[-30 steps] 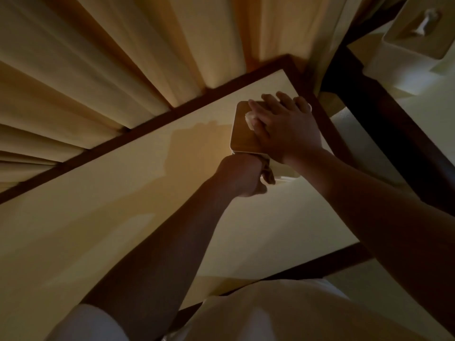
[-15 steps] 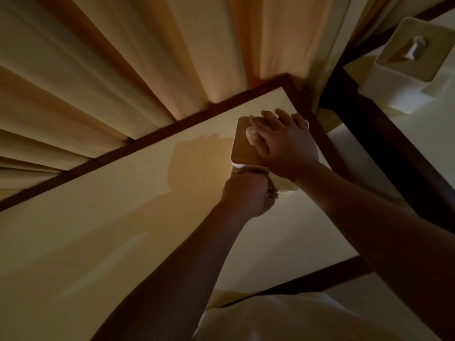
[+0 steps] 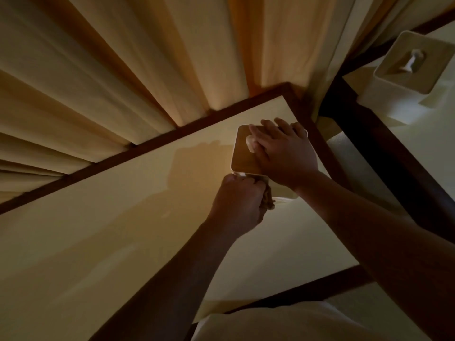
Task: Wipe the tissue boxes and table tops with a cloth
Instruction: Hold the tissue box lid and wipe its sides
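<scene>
Left fingers [image 3: 256,186]: curled tight round a bunched cloth [image 3: 268,201]; a dark fold of it hangs out below the knuckles.
Left hand [image 3: 237,200]: knuckles up against the near side wall of the tissue box [image 3: 242,153], cloth pressed to that wall just under the lid edge.
Right fingers [image 3: 272,126]: straight and laid flat across the lid, tips reaching its far edge; nothing gripped.
Right hand [image 3: 286,155]: palm down on top of the box, covering the right part of the lid.
Tissue [image 3: 251,143]: pale tuft standing up from the lid, just beside the right index finger; contact cannot be judged.
Tissue box: upright on the far right corner of the desk [image 3: 123,217]; wood-coloured lid, pale walls, mostly hidden by both hands.
Desk: pale top with a dark rim; the box's shadow falls on it to the left.
Forearms: both reach in from the lower edge, the left one in deep shadow.
Curtain [image 3: 128,70]: tan folds hanging along the desk's far edge.
Second tissue box [image 3: 384,94]: upper right, on a separate desk [image 3: 423,141], well apart from the hands, tissue sticking up from its top.
Garment [image 3: 307,323]: white, at the bottom edge.
Lighting: dim; fine detail of the cloth is not readable.
</scene>
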`<state>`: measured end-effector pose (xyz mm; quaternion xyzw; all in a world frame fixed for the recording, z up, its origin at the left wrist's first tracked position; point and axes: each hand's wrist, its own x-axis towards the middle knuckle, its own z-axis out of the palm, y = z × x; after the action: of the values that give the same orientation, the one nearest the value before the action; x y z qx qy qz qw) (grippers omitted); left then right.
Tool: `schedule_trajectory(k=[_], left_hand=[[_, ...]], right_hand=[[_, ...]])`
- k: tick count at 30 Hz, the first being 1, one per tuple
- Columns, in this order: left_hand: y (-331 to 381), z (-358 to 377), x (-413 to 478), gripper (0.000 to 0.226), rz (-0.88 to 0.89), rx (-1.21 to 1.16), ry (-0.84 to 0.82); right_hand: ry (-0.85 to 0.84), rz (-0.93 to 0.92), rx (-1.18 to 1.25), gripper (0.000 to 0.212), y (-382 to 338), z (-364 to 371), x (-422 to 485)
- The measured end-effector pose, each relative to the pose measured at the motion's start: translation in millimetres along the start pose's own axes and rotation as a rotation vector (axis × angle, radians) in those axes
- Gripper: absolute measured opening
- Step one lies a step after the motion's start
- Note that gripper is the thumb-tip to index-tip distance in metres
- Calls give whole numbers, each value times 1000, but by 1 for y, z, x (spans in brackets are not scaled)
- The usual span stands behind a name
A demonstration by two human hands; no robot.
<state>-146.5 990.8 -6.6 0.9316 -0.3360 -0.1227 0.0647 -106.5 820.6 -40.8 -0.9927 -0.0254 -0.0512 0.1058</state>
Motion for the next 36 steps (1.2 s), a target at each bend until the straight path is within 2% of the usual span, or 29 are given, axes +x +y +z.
schedule_trajectory(k=[4, 6, 9, 13, 15, 18, 24, 27, 31, 33, 36], left_hand=[[9, -1, -21, 38, -102, 137, 58], [11, -2, -27, 36, -186, 141, -26], [10, -4, -25, 54, -337, 79, -220], [17, -5, -3, 59, -397, 70, -329], [20, -4, 12, 52, -450, 12, -389], [19, -1, 29, 30, -518, -92, -456], [0, 2, 39, 22, -474, -201, -509], [-7, -3, 38, 25, -456, -338, -493], [-5, -3, 28, 18, -433, -501, -446], [0, 1, 21, 17, -387, -417, -405], [8, 0, 10, 31, -353, -186, -343]], right_hand=[[-3, 1, 7, 52, 2, 2, -2], [-8, 2, -4, 51, 2, 2, -2], [2, 2, -18, 50, 0, 2, -1], [13, 5, -26, 50, 0, 2, 0], [7, 1, -22, 51, 1, 2, 0], [5, 0, -25, 51, 3, 4, 0], [9, 24, -31, 52, -1, 6, 3], [23, 30, -45, 51, -3, 5, 3], [34, 27, -44, 51, -2, 4, 2], [41, 20, -25, 50, -1, 3, 2], [44, 3, -9, 50, 1, 3, 1]])
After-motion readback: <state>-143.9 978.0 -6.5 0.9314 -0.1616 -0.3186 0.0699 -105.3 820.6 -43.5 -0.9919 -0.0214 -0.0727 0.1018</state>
